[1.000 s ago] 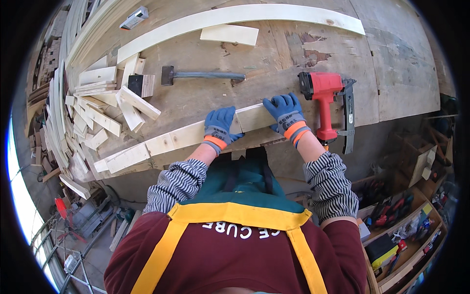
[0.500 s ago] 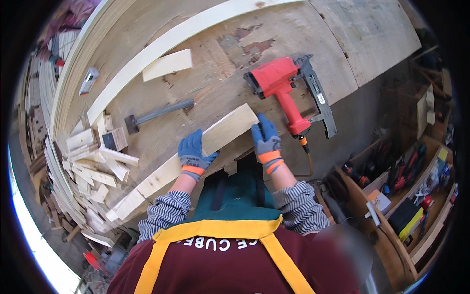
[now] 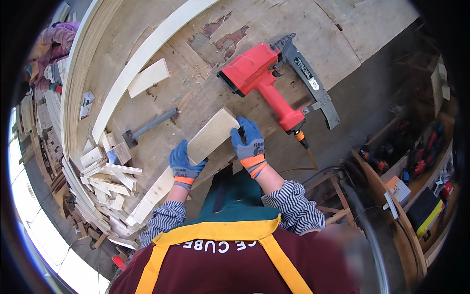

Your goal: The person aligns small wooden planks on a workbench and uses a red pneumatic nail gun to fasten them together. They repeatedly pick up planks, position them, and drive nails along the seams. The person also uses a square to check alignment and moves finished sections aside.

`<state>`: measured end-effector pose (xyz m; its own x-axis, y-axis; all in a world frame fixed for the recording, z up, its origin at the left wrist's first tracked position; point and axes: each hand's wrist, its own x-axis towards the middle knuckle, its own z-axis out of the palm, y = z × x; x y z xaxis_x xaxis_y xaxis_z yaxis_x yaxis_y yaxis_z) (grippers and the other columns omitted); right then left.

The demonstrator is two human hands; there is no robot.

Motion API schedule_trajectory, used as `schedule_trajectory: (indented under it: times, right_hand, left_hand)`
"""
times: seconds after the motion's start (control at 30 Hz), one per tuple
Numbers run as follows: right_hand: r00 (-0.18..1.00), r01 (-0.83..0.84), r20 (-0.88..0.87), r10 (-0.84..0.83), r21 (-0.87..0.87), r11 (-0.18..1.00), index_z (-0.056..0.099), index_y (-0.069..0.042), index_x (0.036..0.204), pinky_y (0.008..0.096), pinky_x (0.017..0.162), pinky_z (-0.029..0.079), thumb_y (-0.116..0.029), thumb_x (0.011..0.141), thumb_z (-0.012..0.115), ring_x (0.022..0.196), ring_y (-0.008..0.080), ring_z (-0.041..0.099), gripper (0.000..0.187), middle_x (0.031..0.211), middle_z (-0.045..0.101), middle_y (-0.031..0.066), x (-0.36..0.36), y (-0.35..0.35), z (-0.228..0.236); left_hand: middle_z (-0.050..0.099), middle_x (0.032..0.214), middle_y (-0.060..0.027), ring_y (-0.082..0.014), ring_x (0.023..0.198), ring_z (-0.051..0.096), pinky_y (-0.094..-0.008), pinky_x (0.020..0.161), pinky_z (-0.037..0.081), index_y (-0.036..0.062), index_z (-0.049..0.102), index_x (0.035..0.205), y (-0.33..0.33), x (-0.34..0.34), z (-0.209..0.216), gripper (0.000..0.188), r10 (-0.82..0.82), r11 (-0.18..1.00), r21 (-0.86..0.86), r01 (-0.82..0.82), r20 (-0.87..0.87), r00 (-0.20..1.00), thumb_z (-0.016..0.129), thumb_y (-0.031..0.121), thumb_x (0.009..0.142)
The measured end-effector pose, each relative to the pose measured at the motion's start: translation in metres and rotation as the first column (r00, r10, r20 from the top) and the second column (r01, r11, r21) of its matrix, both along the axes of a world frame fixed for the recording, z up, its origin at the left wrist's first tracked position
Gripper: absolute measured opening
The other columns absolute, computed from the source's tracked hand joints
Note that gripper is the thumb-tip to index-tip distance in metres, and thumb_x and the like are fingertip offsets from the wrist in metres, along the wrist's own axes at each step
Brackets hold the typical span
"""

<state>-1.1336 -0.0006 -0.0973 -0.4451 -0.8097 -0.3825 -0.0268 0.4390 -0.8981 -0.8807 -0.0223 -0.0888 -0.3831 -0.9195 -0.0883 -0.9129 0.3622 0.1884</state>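
Both my hands wear blue-grey gloves with orange cuffs. They hold a short pale wooden board point(image 3: 211, 137) at the workbench's near edge. My left hand point(image 3: 187, 165) grips its left end, the thumb along the near side. My right hand point(image 3: 248, 144) has its fingers curled at the right end. Below my left hand lies a long pale wood strip point(image 3: 151, 198) along the bench edge; my left hand hides its upper end. To the right of the board, a red nail gun point(image 3: 257, 68) rests on the bench with an air hose at its handle.
A hammer point(image 3: 152, 125) and a loose wood block point(image 3: 149, 78) lie on the worn bench point(image 3: 293, 39). Curved wood strips point(image 3: 128, 73) run along the left, beside a pile of offcuts point(image 3: 110, 176). A wooden tool box point(image 3: 391, 215) stands at right. Another person's sleeve point(image 3: 56, 41) shows far left.
The short board has shifted left in view and is angled more steeply, its left end now apart from the long strip. Both hands moved with it. The whole view has turned a little.
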Motion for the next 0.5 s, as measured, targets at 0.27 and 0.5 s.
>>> schedule_trajectory:
  times: [0.27, 0.5]
  right_hand:
    - [0.997, 0.021, -0.077, -0.029, -0.104, 0.994, 0.065, -0.001, 0.114, 0.0398, 0.082, 0.052, -0.020, 0.088, 0.067, 0.094, 0.0353, 0.064, 0.032, 0.111, 0.065, 0.0189, 0.003, 0.000, -0.009]
    - [0.947, -0.106, -0.311, 0.077, -0.077, 0.991, 0.067, 0.000, 0.109, 0.0407, 0.085, 0.052, -0.018, 0.091, 0.065, 0.098, 0.0369, 0.064, 0.025, 0.110, 0.066, 0.0208, -0.003, -0.010, -0.004]
  left_hand:
    - [0.062, 0.119, -0.0155, -0.0358, 0.106, 0.061, -0.0453, 0.093, 0.047, 0.0062, 0.052, 0.130, 0.000, 0.002, -0.001, 0.092, 0.006, 1.000, 0.004, -0.006, -0.020, 1.000, 0.087, 0.046, 0.054]
    - [0.061, 0.119, -0.0140, -0.0353, 0.104, 0.059, -0.0463, 0.093, 0.045, 0.0076, 0.052, 0.128, 0.000, 0.005, -0.004, 0.090, 0.013, 1.000, 0.011, -0.012, -0.040, 0.999, 0.086, 0.050, 0.056]
